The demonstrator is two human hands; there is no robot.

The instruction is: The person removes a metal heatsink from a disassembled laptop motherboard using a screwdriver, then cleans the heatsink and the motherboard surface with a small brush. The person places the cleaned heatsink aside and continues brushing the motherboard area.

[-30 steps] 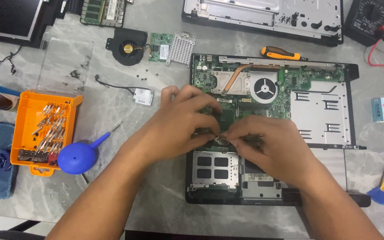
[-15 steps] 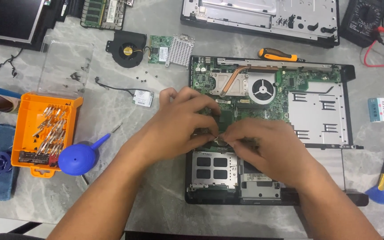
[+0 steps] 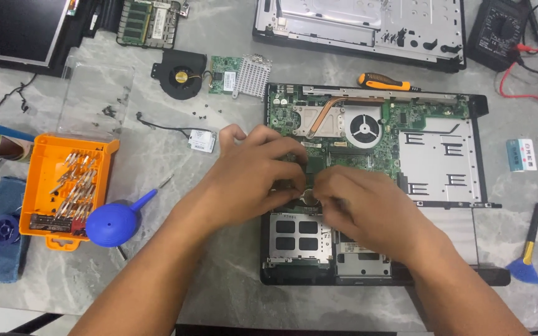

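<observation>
Laptop board [image 3: 368, 134] — pinched at centre by left hand [image 3: 253, 174] and right hand [image 3: 365, 208], fingers narrowed; what is held cannot be told. Light, even pressure advised — screwdriver [image 3: 384, 81] beyond.

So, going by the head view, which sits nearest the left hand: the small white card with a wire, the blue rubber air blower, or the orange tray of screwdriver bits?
From the left hand:
1. Small white card, just left.
2. Blue blower, lower left.
3. Orange tray, farthest left.
</observation>
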